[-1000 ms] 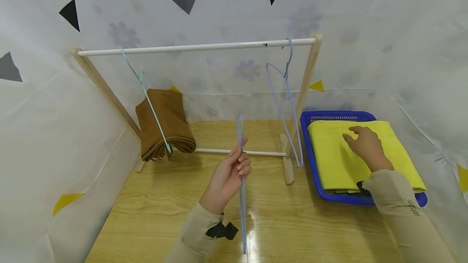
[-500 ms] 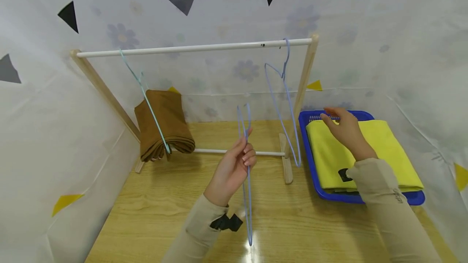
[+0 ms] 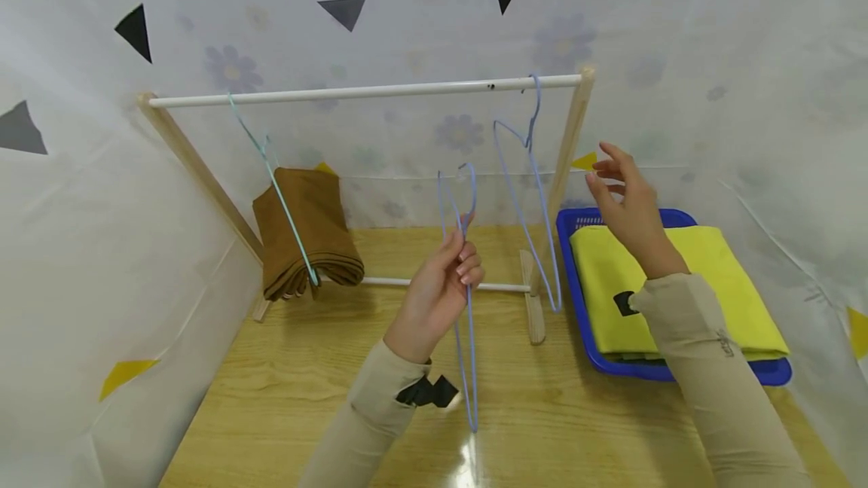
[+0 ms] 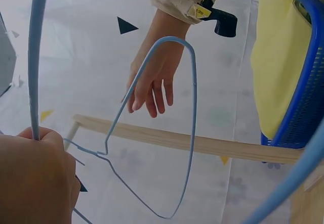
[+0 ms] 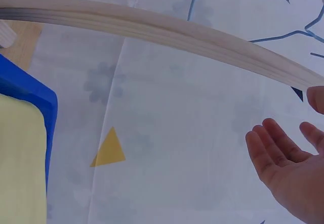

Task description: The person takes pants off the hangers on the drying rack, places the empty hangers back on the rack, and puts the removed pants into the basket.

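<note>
From left to right, 1 mint hanger [image 3: 283, 202] hangs near the left end of the white top rail [image 3: 393, 90], bearing 1 folded brown cloth [image 3: 319, 221]. At the middle, over the counter [image 3: 312, 398], the left hand [image 3: 437, 296] pinches 1 blue hanger [image 3: 472, 352] just below its hook. Next, a 2nd blue hanger [image 3: 544, 213] hangs beside the right post [image 3: 575, 126] (3 hangers in all, 2 on the rail). Farther right, the right hand [image 3: 634, 209], fingers loosely bent, holds nothing above 1 blue basket [image 3: 773, 373] containing 1 folded yellow cloth [image 3: 719, 277].

Soft light, glare on tabletop [image 3: 542, 398], dimmer wrist views, perhaps slightly blurred
</note>
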The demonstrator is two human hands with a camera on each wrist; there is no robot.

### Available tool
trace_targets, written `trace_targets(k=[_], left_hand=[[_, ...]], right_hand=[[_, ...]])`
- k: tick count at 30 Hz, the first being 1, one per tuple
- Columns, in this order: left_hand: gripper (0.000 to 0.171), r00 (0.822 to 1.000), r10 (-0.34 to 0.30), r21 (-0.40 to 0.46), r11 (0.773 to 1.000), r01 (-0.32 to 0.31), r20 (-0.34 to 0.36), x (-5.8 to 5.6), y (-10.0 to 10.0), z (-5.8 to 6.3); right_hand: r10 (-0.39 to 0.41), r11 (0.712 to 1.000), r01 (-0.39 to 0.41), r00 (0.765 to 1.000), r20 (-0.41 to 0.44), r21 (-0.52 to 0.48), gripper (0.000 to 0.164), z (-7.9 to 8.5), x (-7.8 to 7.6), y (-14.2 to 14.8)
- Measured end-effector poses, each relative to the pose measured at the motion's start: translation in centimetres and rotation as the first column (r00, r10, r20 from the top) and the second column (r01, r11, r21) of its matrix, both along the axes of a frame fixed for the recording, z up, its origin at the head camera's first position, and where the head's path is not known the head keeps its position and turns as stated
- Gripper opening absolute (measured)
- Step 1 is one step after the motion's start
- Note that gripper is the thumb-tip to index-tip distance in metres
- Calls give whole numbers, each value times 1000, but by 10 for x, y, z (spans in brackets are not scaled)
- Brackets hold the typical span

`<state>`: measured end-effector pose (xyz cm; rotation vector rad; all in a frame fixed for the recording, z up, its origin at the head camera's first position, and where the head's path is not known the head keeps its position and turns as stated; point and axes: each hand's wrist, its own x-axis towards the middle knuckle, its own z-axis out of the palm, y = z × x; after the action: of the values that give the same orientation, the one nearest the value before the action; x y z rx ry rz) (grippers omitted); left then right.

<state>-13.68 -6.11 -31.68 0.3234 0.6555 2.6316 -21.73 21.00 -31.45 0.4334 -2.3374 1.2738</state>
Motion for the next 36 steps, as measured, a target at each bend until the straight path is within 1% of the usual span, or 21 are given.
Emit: trace_targets(k=[2,5,6,9,13,15,18,22,25,31,36], left_hand=[[24,1000,3,-2,1000,-3,-12,-2,1,4],[31,1000,3,-9,1000,-3,-20,-4,3,10],[34,1000,3,-12,1000,-4,-18,-5,3,12],[40,1000,7,-17,1000,-7,-16,-6,4,17],[40,1000,18,-14,1000,-18,-24,-9,6,24],[39,999,23,-11,1000,-23,-33,-11,7,27],[39,999,26,-8,1000,-26,-40,-14,9,32],[39,998,32,-25,999,-33,-45,-18,11,38],[38,998,38,-33,999,-39,-44,-22,12,41],[35,999,49,-17,999,-50,-21,-31,14,47],[36,998,51,-4,999,-51,-27,-38,15,53]], right_hand=[[4,1000,-5,999,-49,-14,51,12,4,-6],[4,999,-8,994,-109,-32,53,28,9,-14],[2,999,-6,992,-125,-38,54,31,9,-15],[-6,998,-3,988,-153,-60,55,36,1,-16],[-4,997,-9,985,-173,-71,56,39,-16,-12],[6,997,-20,982,-189,-77,57,42,-22,-13],[25,996,-43,977,-210,-83,58,50,-22,-16],[49,994,-70,973,-225,-85,57,63,-14,-24],[62,993,-84,969,-238,-83,57,65,-15,-24],[83,991,-106,961,-265,-77,56,60,-30,-18],[101,991,-120,961,-259,-60,56,65,-26,-22]])
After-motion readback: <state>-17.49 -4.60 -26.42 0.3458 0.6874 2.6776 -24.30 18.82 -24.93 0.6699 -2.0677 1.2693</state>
